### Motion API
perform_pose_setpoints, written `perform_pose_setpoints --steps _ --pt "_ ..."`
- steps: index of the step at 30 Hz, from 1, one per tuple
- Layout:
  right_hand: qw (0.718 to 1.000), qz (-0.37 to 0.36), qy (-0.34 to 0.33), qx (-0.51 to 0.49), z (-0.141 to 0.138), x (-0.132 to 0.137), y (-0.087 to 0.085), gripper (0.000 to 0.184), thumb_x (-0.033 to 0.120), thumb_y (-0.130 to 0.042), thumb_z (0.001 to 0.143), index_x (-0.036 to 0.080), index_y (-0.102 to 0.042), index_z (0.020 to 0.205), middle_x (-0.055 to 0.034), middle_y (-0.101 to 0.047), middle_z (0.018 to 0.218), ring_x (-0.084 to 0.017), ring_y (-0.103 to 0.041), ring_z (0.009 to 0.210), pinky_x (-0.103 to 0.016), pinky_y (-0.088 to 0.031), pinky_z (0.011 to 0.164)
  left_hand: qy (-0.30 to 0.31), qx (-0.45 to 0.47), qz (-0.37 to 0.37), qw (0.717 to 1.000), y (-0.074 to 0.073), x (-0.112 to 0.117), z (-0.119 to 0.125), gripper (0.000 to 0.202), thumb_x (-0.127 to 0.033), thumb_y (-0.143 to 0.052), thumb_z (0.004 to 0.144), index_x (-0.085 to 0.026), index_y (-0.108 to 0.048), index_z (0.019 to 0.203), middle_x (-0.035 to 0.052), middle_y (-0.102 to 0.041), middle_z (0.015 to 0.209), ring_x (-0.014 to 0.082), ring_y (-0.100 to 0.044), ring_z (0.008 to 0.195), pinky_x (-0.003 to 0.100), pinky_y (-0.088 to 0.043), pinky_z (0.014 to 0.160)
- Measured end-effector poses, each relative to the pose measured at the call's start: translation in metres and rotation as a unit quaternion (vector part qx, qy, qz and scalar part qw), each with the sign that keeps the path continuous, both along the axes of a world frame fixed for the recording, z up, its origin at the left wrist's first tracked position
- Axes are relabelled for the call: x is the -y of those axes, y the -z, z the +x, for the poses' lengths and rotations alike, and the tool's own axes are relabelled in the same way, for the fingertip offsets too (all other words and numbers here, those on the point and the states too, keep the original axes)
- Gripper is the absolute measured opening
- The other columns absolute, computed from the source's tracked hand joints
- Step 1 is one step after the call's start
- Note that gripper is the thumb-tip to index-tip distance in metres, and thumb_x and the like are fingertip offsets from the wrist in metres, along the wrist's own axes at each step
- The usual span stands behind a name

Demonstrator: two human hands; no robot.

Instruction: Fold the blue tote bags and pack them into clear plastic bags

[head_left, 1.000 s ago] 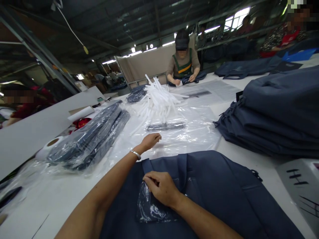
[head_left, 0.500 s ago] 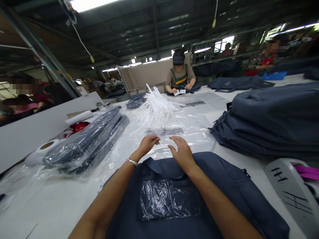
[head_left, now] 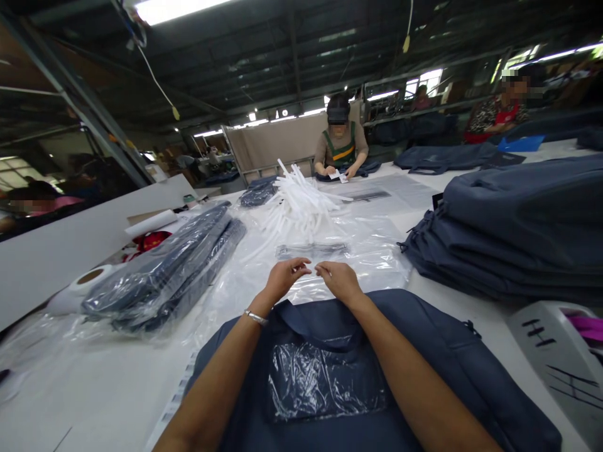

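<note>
A navy blue bag [head_left: 424,364] lies flat in front of me, with a small crinkled clear plastic packet [head_left: 325,380] resting on it. Just beyond the bag's top edge, my left hand [head_left: 285,276] and my right hand [head_left: 339,279] meet over a sheet of clear plastic bag [head_left: 372,257]. Both hands have their fingertips pinched together at the plastic's near edge, almost touching each other. A silver bracelet sits on my left wrist.
A stack of navy bags [head_left: 518,226] fills the right. Bagged navy items [head_left: 164,270] lie at the left beside a tape roll [head_left: 87,279]. A heap of white strips [head_left: 301,198] sits beyond the plastic. A person [head_left: 342,141] works across the table. A grey bin [head_left: 560,358] stands at lower right.
My right hand left the small packet on the bag and moved forward to the clear plastic beside my left hand. Both hands went from flat to pinching at its edge.
</note>
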State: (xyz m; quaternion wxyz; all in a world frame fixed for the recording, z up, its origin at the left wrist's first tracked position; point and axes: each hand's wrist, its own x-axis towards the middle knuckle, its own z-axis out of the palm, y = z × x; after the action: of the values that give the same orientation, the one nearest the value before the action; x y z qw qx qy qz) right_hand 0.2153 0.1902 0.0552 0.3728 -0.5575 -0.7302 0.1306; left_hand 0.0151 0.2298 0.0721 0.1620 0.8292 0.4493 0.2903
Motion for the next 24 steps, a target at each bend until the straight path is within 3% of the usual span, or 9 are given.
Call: perform_pose_setpoints --steps 3,7,9,11,13,15,18,24 --pt "1.000 -0.002 0.012 -0.008 0.000 0.002 0.005 0.023 0.030 -0.053 0.095 0.027 -0.076 0.095 -0.0022 -0.076 0.092 -0.020 -0.067 0.089 -0.026 -0.047 0.078 -0.001 -0.004 -0.010 1.000 0.002 0.003 -0.007 0.027 -0.045 -0.066 0.084 -0.024 -0.074 0.099 0.0039 -0.076 0.095 0.0206 -0.068 0.087 0.029 -0.049 0.082" --pt "0.996 0.068 0.033 -0.047 -0.010 0.010 0.005 0.027 0.030 -0.048 0.097 0.021 -0.072 0.107 -0.0093 -0.073 0.108 -0.022 -0.063 0.104 -0.031 -0.045 0.093 -0.004 0.011 -0.050 0.999 0.010 0.004 -0.011 0.030 -0.045 -0.055 0.090 -0.022 -0.074 0.088 0.0028 -0.076 0.079 0.0184 -0.070 0.075 0.027 -0.051 0.073" --pt "0.994 0.070 0.023 -0.082 -0.017 0.015 0.005 0.032 0.038 -0.048 0.098 0.020 -0.073 0.094 -0.0099 -0.074 0.093 -0.022 -0.065 0.094 -0.030 -0.046 0.088 -0.016 0.029 -0.061 0.998 0.014 0.004 -0.011 0.032 -0.044 -0.052 0.092 -0.020 -0.073 0.085 0.0025 -0.075 0.075 0.0174 -0.070 0.071 0.026 -0.051 0.071" --pt "0.989 -0.028 -0.011 -0.142 -0.023 0.016 0.008 0.042 0.049 -0.052 0.095 0.019 -0.071 0.073 -0.0069 -0.070 0.068 -0.019 -0.066 0.072 -0.028 -0.049 0.075 -0.032 0.050 -0.064 0.996 0.016 0.004 -0.009 0.032 -0.042 -0.052 0.092 -0.019 -0.071 0.083 0.0031 -0.075 0.075 0.0171 -0.069 0.070 0.026 -0.051 0.071" --pt "0.953 -0.170 -0.044 -0.247 -0.028 0.012 0.015 0.047 0.056 -0.059 0.089 0.018 -0.068 0.063 -0.0048 -0.064 0.056 -0.016 -0.061 0.053 -0.028 -0.050 0.061 -0.037 0.070 -0.068 0.995 0.017 0.005 -0.006 0.032 -0.042 -0.052 0.091 -0.018 -0.071 0.082 0.0035 -0.075 0.075 0.0171 -0.069 0.071 0.026 -0.051 0.071" --pt "0.898 -0.256 -0.053 -0.354 -0.031 0.004 0.022 0.046 0.059 -0.064 0.084 0.016 -0.069 0.069 -0.0068 -0.069 0.065 -0.015 -0.061 0.048 -0.028 -0.052 0.054 -0.028 0.084 -0.078 0.993 0.016 0.006 -0.005 0.032 -0.042 -0.052 0.091 -0.018 -0.072 0.084 0.0033 -0.075 0.077 0.0170 -0.070 0.073 0.026 -0.051 0.071" --pt "0.853 -0.270 -0.046 -0.445 -0.032 -0.006 0.032 0.039 0.054 -0.068 0.083 0.014 -0.070 0.081 -0.0109 -0.074 0.088 -0.015 -0.067 0.058 -0.027 -0.058 0.056 -0.010 0.099 -0.092 0.991 0.016 0.008 -0.003 0.032 -0.043 -0.054 0.090 -0.019 -0.073 0.085 0.0024 -0.076 0.078 0.0168 -0.070 0.073 0.025 -0.052 0.071" --pt "0.818 -0.280 -0.039 -0.502 -0.028 -0.007 0.033 0.024 0.036 -0.074 0.079 0.013 -0.069 0.075 -0.0097 -0.073 0.078 -0.013 -0.066 0.058 -0.023 -0.058 0.054 -0.026 0.134 -0.097 0.986 0.015 0.000 0.000 0.034 -0.044 -0.052 0.090 -0.018 -0.072 0.080 0.0040 -0.076 0.077 0.0173 -0.070 0.072 0.026 -0.054 0.071"
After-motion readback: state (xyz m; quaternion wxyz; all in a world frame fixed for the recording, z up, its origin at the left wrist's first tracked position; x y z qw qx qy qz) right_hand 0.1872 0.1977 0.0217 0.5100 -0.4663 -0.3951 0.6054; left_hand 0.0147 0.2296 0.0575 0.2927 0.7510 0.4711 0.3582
